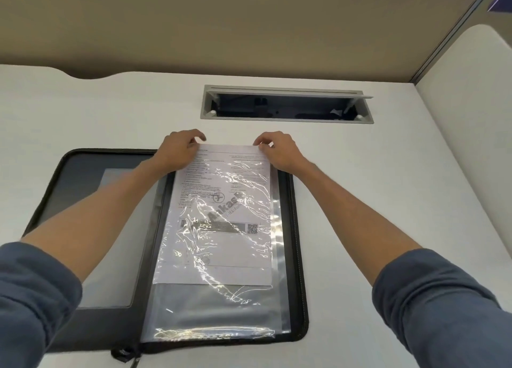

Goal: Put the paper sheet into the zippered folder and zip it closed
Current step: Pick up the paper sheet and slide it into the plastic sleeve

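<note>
Pinching printed paper sheet [221, 201] corners: left hand [177, 151], right hand [279, 151]; zippered folder [295, 229] open.

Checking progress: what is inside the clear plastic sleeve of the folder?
The printed white paper sheet, most of it inserted; its top edge protrudes, pinched by both hands. Anything beneath the sheet is hidden.

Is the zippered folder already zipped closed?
No, the zippered folder lies open flat on the desk, both hands pinching the paper sheet partly inside its clear sleeve.
</note>
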A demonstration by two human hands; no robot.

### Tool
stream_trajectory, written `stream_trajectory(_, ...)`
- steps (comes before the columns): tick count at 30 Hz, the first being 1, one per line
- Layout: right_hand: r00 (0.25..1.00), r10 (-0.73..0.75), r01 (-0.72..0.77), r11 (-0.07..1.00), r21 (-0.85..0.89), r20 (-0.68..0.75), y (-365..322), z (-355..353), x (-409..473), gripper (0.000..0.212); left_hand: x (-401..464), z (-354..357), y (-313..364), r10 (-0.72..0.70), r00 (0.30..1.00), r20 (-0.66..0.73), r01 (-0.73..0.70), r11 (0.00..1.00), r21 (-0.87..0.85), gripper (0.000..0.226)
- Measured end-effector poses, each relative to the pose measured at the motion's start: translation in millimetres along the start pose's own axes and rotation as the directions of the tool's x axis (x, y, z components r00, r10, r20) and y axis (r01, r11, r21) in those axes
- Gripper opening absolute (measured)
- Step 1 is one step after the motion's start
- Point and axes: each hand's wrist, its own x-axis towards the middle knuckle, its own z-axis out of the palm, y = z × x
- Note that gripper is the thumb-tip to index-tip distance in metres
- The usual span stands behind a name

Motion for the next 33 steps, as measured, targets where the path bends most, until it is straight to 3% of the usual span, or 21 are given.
stream_trajectory(6,1.000,-0.002,0.003,0.999,-0.034,0.021,0.3,-0.8,-4.6,0.026,-15.4,10.3,-7.8,0.062,0.998,-0.012,-0.062,0.998,0.012,0.029)
stream_trajectory(14,0.998,-0.027,0.029,0.999,-0.045,0.056,0.5,4.2,-10.6,0.027,-33.4,16.6,-13.9,0.050,0.999,-0.018,-0.049,0.998,0.039,0.078)
stream_trajectory(20,0.988,-0.036,0.041,0.999,-0.030,0.148,-0.5,5.6,-15.9,0.022,-39.1,24.3,-20.6,0.111,0.992,-0.065,-0.110,0.994,0.016,0.068)
stream_trajectory(26,0.983,-0.019,0.024,0.999,-0.028,0.185,-1.1,6.7,-21.4,0.046,-46.8,30.6,-22.2,0.114,0.990,-0.079,-0.114,0.993,0.003,0.072)
stream_trajectory(33,0.979,0.001,0.000,1.000,-0.009,0.206,-2.5,6.9,-24.8,0.038,-52.9,32.8,-21.9,0.116,0.989,-0.088,-0.118,0.993,-0.025,0.062)
